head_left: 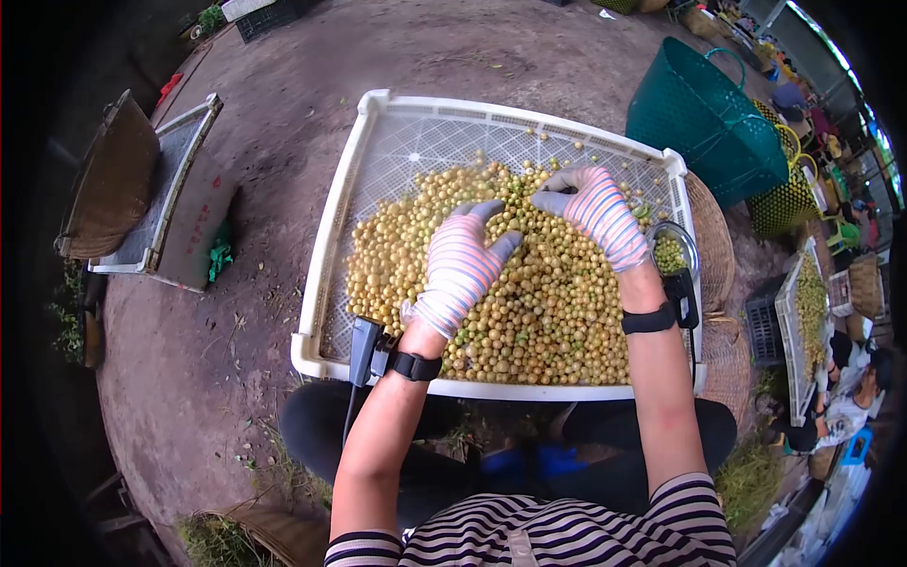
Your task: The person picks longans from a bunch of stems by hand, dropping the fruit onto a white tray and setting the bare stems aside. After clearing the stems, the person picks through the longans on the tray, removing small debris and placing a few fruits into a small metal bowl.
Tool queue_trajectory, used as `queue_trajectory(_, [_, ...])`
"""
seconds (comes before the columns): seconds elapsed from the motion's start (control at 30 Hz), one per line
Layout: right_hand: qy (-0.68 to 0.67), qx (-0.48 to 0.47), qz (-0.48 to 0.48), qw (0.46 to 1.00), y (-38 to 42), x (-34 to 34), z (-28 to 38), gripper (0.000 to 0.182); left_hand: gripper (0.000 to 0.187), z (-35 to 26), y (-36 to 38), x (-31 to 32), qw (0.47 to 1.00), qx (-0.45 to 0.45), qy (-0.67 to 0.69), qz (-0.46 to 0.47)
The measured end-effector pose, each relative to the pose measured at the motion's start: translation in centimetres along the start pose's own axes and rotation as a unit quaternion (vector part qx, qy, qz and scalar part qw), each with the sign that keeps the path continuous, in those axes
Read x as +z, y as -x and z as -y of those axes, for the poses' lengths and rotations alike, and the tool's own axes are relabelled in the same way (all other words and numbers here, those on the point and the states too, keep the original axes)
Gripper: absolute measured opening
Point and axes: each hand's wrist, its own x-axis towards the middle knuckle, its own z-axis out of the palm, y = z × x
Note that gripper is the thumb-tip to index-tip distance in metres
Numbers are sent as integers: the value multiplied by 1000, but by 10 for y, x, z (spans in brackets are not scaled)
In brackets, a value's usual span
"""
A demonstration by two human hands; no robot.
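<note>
A heap of small round yellow-green fruits (557,312) lies in a white mesh-bottomed tray (326,227) in front of me. Both hands wear striped gloves with grey fingertips. My left hand (460,260) rests over the middle of the heap, thumb and fingers apart, holding nothing I can see. Just right of it, my right hand (595,210) reaches into the fruits near the upper part of the heap. Its thumb and fingers come close together in a pinch; what lies between them is hidden. By my right wrist, a round metal bowl (694,248) contains greener fruits.
A green woven basket (671,109) and a yellow-black one (784,203) stand at the upper right. Wicker trays (713,236) lie beside my tray. Farther right is another fruit-filled tray (789,350) near a person (855,406). A frame (179,180) leans at the left.
</note>
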Motion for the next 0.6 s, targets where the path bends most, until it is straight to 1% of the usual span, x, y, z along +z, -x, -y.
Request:
queue_trajectory(0.03, [9,-36,0,999,3,6,5,31,51,-4,2,-2,999,-18,25,18])
queue_trajectory(0.07, [18,-72,0,997,9,15,11,31,56,-2,6,1,999,-8,44,20])
queue_trajectory(0.1, [26,-108,1,994,15,25,20,31,47,-3,9,1,999,-9,32,32])
queue_trajectory(0.13, [40,-31,48,998,24,31,39,28,45,10,11,10,993,-59,88,62])
queue_trajectory(0.17, [47,-45,78,995,22,40,35,25,43,25,12,21,980,-108,144,91])
queue_trajectory(0.2, [16,-84,67,994,21,48,25,31,27,27,19,27,951,-73,300,18])
queue_trajectory(0.23, [-14,-123,56,991,21,53,18,36,24,23,21,20,936,-123,328,23])
queue_trajectory(0.3, [-65,-109,46,991,27,54,6,51,17,20,25,-1,897,-223,380,31])
queue_trajectory(0.33, [-9,-103,74,992,35,51,9,64,17,23,28,-7,890,-232,393,22])
queue_trajectory(0.37, [11,-116,102,988,39,56,-2,68,15,25,31,-10,875,-243,420,8])
queue_trajectory(0.43, [28,-181,140,973,47,73,-10,66,14,30,33,-11,866,-236,442,-6])
queue_trajectory(0.47, [107,-172,165,965,49,80,-13,60,13,32,34,-11,868,-231,439,-5])
queue_trajectory(0.5, [-15,-139,164,977,55,90,-14,48,12,33,34,-10,870,-226,438,-3])
queue_trajectory(0.57, [30,-148,92,984,48,111,-44,36,11,36,36,-7,874,-213,437,1])
queue_trajectory(0.6, [89,-150,101,979,48,110,-40,33,10,37,36,-6,876,-206,436,2])
